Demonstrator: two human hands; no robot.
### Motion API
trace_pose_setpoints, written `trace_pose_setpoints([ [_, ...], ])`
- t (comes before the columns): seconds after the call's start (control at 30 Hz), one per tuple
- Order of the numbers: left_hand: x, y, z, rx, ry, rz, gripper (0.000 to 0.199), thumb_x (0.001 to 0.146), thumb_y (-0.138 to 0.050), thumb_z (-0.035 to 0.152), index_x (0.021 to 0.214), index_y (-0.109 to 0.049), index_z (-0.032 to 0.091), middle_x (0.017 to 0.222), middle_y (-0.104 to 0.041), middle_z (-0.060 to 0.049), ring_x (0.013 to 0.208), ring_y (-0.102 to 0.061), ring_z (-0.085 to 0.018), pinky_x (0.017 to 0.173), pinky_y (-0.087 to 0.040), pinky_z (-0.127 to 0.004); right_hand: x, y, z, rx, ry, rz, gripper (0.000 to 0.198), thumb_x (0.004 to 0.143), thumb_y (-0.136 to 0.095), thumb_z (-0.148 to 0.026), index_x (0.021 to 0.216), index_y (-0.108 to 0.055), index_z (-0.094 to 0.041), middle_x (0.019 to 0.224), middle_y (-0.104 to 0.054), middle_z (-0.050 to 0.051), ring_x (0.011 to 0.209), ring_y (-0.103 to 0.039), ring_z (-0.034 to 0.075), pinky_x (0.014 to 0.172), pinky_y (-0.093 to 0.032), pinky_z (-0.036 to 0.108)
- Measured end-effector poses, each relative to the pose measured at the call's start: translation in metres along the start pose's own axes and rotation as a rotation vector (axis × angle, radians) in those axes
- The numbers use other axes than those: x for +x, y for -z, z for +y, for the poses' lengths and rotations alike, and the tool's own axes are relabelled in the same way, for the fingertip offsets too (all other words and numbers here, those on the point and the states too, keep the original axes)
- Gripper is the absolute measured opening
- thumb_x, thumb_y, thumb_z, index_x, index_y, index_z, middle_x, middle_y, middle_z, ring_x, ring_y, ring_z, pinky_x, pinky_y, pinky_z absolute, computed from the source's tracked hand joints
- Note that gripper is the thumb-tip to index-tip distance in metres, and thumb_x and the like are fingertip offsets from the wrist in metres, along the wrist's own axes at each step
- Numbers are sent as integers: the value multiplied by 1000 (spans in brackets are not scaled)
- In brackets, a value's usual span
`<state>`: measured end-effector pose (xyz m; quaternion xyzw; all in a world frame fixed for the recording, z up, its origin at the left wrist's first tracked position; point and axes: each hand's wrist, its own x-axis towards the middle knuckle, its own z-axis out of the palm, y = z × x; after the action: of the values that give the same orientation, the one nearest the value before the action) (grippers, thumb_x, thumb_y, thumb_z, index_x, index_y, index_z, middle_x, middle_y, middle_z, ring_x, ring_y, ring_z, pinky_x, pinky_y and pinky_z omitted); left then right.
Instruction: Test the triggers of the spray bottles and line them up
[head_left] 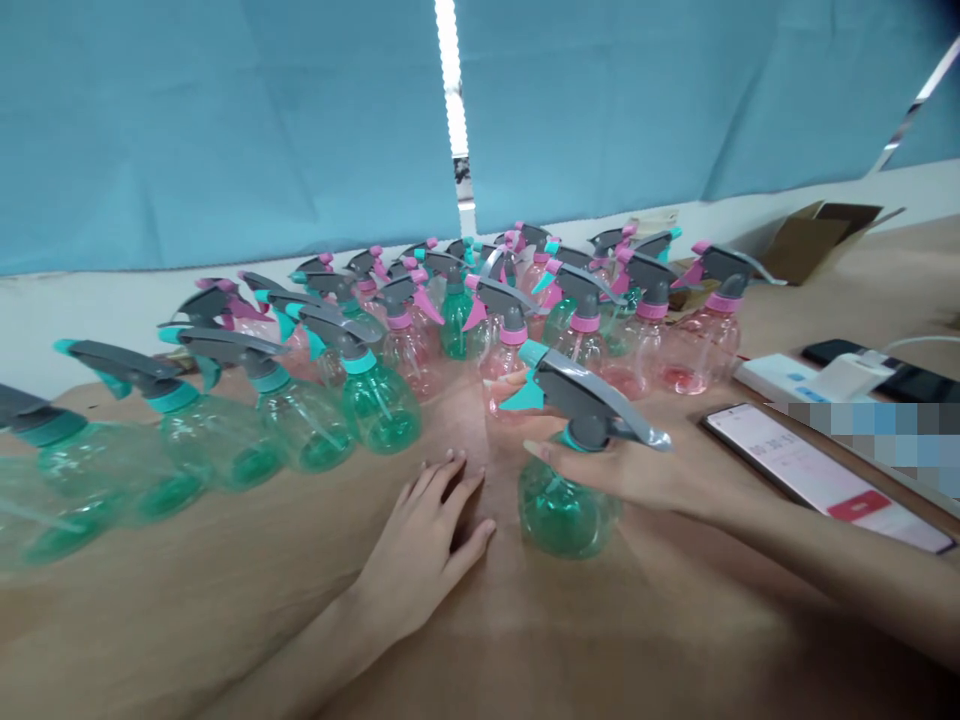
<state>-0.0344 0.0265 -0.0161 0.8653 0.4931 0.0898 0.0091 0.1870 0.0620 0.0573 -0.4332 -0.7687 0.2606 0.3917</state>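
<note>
My right hand (592,468) is closed around the neck of a green spray bottle (566,520) with a grey and teal trigger head, thumb on the near side. The bottle is upright; whether its base touches the table cannot be told. My left hand (427,530) lies palm down on the wooden table (420,660), fingers stretched out and holding nothing. Left of it, green spray bottles with teal collars stand in a row, the closest being one clear green bottle (381,405). Beyond my right hand stands a pink spray bottle (512,345), partly hidden by the fingers.
More pink and green spray bottles crowd the table's back. At right lie a phone (817,470) with a lit timer screen, a white charger (851,375), a dark phone (922,378) and an open cardboard box (814,245). A blue curtain (300,120) hangs behind.
</note>
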Motion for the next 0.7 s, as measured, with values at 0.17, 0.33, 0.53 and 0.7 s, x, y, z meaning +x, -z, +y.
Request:
trace_pose_setpoints([
  [0.17,0,1,1,-1,12,-9,45,95,-47,36,135,-46,15,144,-41,-15,131,-36,-33,103,-33,-52,-4,5,-7,99,-85,-125,51,71,-70,-31,120,-58,-28,87,-66,1,67,-61,16,61,-53,31],
  [0.33,0,-3,-2,8,3,11,44,95,-47,38,134,-47,16,143,-42,-15,130,-38,-33,103,-33,-51,-8,10,-1,297,11,-126,92,60,-81,-26,139,-35,-38,126,-57,2,94,-63,20,84,-53,38],
  [0.53,1,-2,-3,17,0,14,45,95,-47,39,133,-48,15,141,-44,-15,128,-39,-33,101,-35,-51,-19,19,12,287,88,-169,108,60,-83,-31,144,-17,-44,143,-43,-1,129,-43,26,97,-47,41],
  [0.7,2,-1,-1,13,-9,30,43,95,-48,37,131,-51,14,139,-46,-16,128,-40,-33,100,-36,-49,-32,26,20,8,96,-114,87,62,-80,-39,137,-37,-37,133,-52,3,124,-48,30,97,-46,45],
])
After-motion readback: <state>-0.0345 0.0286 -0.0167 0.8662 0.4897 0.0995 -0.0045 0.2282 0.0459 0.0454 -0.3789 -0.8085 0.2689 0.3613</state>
